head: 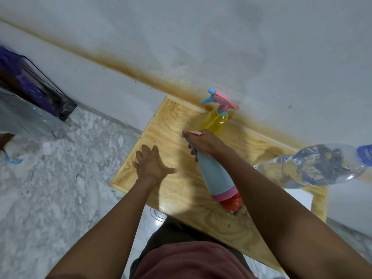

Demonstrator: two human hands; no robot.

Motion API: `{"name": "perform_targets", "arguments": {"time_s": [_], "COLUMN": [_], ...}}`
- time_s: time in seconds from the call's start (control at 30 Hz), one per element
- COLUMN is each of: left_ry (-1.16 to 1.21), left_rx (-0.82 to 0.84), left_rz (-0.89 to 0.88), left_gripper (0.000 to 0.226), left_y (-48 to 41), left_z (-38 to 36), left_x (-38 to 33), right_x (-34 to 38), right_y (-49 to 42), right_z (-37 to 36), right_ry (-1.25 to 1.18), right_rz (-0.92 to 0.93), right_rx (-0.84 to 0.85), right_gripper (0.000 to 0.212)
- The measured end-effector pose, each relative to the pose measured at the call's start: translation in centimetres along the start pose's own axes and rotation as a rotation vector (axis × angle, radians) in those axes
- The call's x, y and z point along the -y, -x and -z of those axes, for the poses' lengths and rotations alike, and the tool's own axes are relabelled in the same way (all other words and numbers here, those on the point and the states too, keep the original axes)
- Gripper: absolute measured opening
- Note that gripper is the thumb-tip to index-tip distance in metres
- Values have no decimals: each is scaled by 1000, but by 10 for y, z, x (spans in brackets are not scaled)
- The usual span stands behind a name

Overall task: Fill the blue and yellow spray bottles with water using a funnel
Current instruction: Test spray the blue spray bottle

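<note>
The right hand (pixel 203 143) grips the head of the tall blue plastic spray bottle (pixel 216 174), which stands on the wooden counter (pixel 171 121), nozzle facing left. The left hand (pixel 152 165) hovers spread just left of it. The yellow translucent spray bottle (pixel 215 121) stands behind, also facing left.

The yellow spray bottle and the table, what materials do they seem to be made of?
The yellow spray bottle looks like translucent, glossy plastic: light passes through its body. The table appears to be pale wood, probably plywood, with swirling grain and a slight sheen.

On the 1 wooden table (pixel 159 125) stand 2 spray bottles, 1 blue (pixel 215 174) and 1 yellow (pixel 214 121), plus 1 clear water bottle (pixel 308 166), with 2 hands above.
</note>
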State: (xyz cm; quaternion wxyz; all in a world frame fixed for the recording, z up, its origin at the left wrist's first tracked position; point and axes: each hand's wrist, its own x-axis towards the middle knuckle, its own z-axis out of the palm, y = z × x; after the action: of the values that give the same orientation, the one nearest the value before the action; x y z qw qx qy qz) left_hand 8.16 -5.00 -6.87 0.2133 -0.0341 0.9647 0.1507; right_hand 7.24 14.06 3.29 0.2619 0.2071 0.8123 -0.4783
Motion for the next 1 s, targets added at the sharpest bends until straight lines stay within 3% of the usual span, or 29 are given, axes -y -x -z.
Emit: {"name": "perform_targets", "arguments": {"time_s": [0.7, 1.0], "left_ry": [64, 37], "left_rx": [-4, 10], "left_rz": [5, 18], "left_gripper": [110, 114], "left_y": [3, 5], "left_z": [0, 2], "left_x": [0, -2], "right_x": [14, 10], "right_y": [-6, -3], "right_z": [-3, -4], "right_ry": [230, 227], "right_rz": [-25, -8], "right_rx": [22, 36], "right_gripper": [61, 47]}}
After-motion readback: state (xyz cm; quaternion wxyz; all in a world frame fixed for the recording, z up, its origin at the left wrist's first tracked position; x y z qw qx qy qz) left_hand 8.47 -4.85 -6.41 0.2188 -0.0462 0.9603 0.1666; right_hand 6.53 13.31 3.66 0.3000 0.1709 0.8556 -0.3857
